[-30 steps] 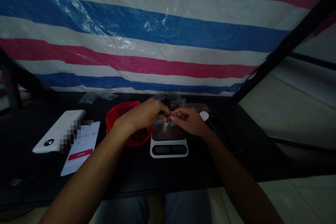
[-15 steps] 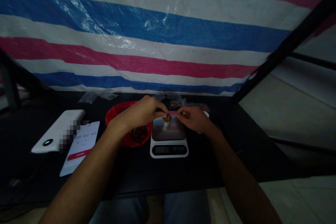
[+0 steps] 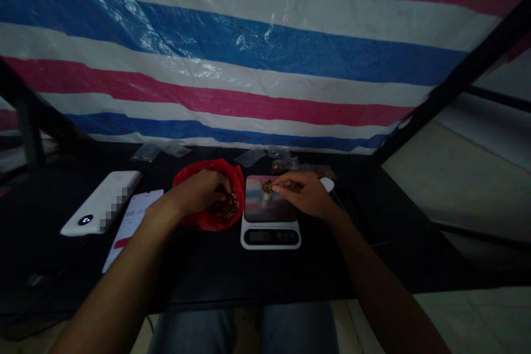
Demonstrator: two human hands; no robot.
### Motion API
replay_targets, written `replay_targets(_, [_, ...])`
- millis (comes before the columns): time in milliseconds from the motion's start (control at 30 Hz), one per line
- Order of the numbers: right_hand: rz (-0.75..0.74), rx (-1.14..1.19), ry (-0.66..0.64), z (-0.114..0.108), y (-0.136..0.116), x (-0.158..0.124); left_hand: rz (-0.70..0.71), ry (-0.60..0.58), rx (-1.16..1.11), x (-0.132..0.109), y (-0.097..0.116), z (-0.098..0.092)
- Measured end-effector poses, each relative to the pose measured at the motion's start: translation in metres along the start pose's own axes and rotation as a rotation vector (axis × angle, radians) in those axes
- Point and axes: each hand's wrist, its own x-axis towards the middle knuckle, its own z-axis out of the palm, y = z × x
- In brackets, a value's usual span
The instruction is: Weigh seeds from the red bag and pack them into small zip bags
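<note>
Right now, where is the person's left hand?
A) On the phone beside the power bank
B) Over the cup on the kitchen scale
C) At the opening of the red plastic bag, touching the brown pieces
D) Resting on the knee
C: the left hand is at the red plastic bag, its fingers on the brown pieces, while the right hand is at the small white cup on the kitchen scale.

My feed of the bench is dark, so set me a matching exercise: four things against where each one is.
Things:
1. left hand
2. right hand
3. small cup
4. white power bank

Places:
A. on the platform of the digital scale
B. to the left of the phone
C. in the mouth of the red plastic bag
D. pinched at the small cup's rim

Pairs: 1-C, 2-D, 3-A, 4-B
</note>
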Motion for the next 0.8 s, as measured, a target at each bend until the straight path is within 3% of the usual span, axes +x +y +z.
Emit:
replay_targets(133, [-0.003,-0.031,-0.007,0.007,0.0,0.0,-0.002,0.027,-0.018,-0.007,0.008,0.001])
replay_targets(333, [0.004,-0.049,-0.014,0.006,-0.007,0.001,0.138,0.227,0.105,0.006,0.042,-0.015])
replay_targets(567, [0.025,0.039,0.039,0.002,-0.007,0.001,0.213,0.119,0.163,0.049,0.056,-0.001])
replay_targets(700, [0.017,0.006,0.047,0.0,-0.004,0.001,0.185,0.108,0.175,0.053,0.055,0.004])
replay_targets(800, [0.007,-0.013,0.052,-0.002,-0.003,0.001,0.227,0.167,0.097,0.048,0.056,-0.001])
